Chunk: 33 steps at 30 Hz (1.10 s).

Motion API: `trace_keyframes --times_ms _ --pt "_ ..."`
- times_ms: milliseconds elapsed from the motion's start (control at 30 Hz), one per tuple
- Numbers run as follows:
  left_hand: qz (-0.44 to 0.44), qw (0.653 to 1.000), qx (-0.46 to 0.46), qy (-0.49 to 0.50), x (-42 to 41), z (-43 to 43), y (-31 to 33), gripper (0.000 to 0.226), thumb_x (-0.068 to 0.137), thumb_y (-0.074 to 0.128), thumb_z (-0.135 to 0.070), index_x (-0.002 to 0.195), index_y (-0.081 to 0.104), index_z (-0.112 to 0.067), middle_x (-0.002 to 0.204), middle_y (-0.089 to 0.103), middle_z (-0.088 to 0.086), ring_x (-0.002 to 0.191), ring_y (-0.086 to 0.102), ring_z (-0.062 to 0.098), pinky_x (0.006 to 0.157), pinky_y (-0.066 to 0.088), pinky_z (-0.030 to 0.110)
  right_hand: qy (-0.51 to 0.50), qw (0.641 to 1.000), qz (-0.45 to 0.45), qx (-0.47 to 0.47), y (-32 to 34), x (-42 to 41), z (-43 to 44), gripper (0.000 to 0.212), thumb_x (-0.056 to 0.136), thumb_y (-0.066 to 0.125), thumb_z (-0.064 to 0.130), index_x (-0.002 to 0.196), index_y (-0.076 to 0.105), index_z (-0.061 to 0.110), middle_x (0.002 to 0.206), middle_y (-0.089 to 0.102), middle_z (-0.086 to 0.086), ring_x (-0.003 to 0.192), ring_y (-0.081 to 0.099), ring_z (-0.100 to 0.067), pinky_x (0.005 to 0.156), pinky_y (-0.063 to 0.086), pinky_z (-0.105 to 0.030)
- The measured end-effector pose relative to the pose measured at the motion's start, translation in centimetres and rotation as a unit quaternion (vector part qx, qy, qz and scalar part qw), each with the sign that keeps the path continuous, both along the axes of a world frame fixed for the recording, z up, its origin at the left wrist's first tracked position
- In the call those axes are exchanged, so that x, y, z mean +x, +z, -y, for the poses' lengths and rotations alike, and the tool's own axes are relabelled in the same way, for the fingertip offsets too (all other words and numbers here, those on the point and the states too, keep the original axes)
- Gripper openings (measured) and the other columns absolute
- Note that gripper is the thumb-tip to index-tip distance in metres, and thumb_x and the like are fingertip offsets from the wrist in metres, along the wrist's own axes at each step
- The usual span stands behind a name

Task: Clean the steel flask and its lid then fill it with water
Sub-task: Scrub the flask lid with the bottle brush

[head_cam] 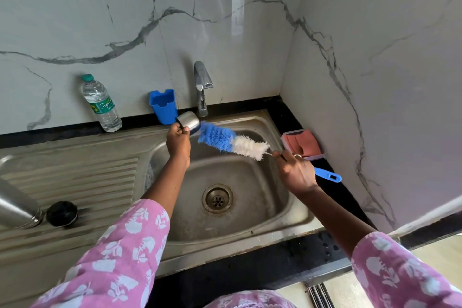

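My left hand [178, 139] grips a small steel cup-shaped lid [189, 121] above the back of the sink basin [250, 207]. My right hand [295, 172] holds a bottle brush [230, 139] with blue and white bristles by its blue handle [328, 175]. The blue tip of the brush touches the lid's open end. The steel flask [17, 205] lies on its side on the drainboard [75, 175] at the far left, its mouth facing right. A black inner cap [62, 213] sits just beside that mouth.
A chrome tap [203, 82] stands behind the basin, with no water running. A blue plastic holder [163, 105] and a clear water bottle [101, 104] stand at the back wall. A tray with an orange sponge [303, 144] sits right of the basin. A marble wall closes the right side.
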<state>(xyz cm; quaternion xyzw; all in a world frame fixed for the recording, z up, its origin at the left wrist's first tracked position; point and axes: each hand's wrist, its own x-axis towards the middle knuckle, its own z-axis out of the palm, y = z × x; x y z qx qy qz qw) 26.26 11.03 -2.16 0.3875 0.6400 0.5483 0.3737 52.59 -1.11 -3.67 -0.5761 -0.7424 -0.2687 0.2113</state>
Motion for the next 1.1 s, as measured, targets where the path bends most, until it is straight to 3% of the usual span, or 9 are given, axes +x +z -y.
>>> trace_keyframes --times_ms 167,300,333,400,500,633,733,933,1100 --pt "0.004 0.999 -0.035 0.042 -0.8 -0.1 -0.7 0.024 0.093 0.051 -0.009 0.114 0.059 -0.003 0.117 0.062 0.017 0.107 0.057 0.031 0.089 0.045 0.034 -0.007 0.999 -0.032 0.022 0.5 0.1 0.1 0.028 0.07 0.047 0.004 0.087 0.069 0.005 0.061 0.055 -0.007 0.036 0.052 -0.026 0.03 0.031 -0.021" --pt "-0.01 0.999 -0.037 -0.001 -0.6 -0.1 -1.8 0.011 0.092 0.05 -0.009 0.098 0.059 -0.005 0.097 0.062 0.022 0.081 0.052 0.031 0.071 0.038 0.032 0.016 0.999 -0.033 0.02 0.1 -0.6 -0.6 0.034 0.063 0.072 -0.002 0.094 0.062 0.007 0.063 0.054 -0.007 0.038 0.052 -0.027 0.031 0.034 -0.024" --pt "-0.017 0.999 -0.04 -0.008 -0.5 0.0 -1.9 0.009 0.092 0.05 -0.008 0.095 0.058 -0.006 0.092 0.059 0.019 0.081 0.051 0.035 0.07 0.038 0.032 0.02 0.999 -0.037 0.008 0.1 -0.7 -0.8 0.043 0.059 0.077 -0.003 0.096 0.058 0.008 0.064 0.055 -0.008 0.039 0.053 -0.028 0.032 0.035 -0.026" --pt "-0.028 0.998 -0.049 -0.029 -0.2 0.3 -1.9 0.017 0.093 0.049 -0.008 0.107 0.059 -0.005 0.102 0.062 0.016 0.094 0.057 0.034 0.077 0.044 0.036 0.017 0.999 -0.041 -0.001 0.1 -0.8 -1.3 0.05 0.055 0.081 -0.004 0.099 0.059 0.007 0.065 0.056 -0.009 0.04 0.054 -0.028 0.032 0.037 -0.027" --pt "-0.03 0.996 -0.058 -0.061 0.2 0.8 -2.0 0.027 0.094 0.049 -0.009 0.119 0.059 -0.004 0.117 0.062 0.02 0.108 0.057 0.036 0.084 0.046 0.035 0.03 0.999 -0.025 0.013 0.0 -0.9 -1.7 0.039 0.06 0.074 -0.006 0.097 0.067 0.004 0.067 0.057 -0.009 0.041 0.054 -0.028 0.031 0.038 -0.027" --pt "0.009 0.997 -0.064 -0.035 0.0 0.7 -2.1 0.023 0.093 0.049 -0.008 0.112 0.06 -0.002 0.116 0.06 0.029 0.086 0.056 0.034 0.074 0.042 0.037 0.068 0.997 0.011 0.042 -0.5 -0.7 -1.2 0.03 0.073 0.048 0.006 0.098 0.065 0.004 0.068 0.057 -0.009 0.041 0.053 -0.026 0.032 0.036 -0.026" --pt "0.014 0.997 -0.074 -0.023 -0.5 0.5 -2.2 0.021 0.093 0.049 -0.008 0.11 0.06 0.0 0.115 0.059 0.03 0.081 0.051 0.03 0.072 0.036 0.031 0.076 0.994 0.039 0.069 -0.6 -0.1 -0.7 0.03 0.073 0.048 0.008 0.099 0.064 0.005 0.066 0.056 -0.007 0.041 0.051 -0.023 0.033 0.034 -0.024" --pt "-0.047 0.995 -0.068 -0.058 -0.1 1.3 -2.3 0.024 0.095 0.048 -0.01 0.115 0.06 -0.004 0.113 0.063 0.013 0.097 0.056 0.025 0.078 0.039 0.027 0.07 0.993 0.046 0.08 0.0 -0.1 -1.4 0.031 0.072 0.051 0.008 0.102 0.05 0.008 0.065 0.054 -0.005 0.043 0.051 -0.022 0.034 0.034 -0.023" --pt "-0.041 0.997 -0.053 -0.03 0.6 1.4 -1.8 0.029 0.095 0.049 -0.008 0.123 0.057 -0.004 0.121 0.061 0.012 0.111 0.056 0.027 0.084 0.039 0.025 0.058 0.996 0.032 0.067 0.5 -0.8 -2.0 0.036 0.071 0.042 0.009 0.1 0.062 0.006 0.066 0.057 -0.006 0.043 0.054 -0.023 0.031 0.034 -0.021"
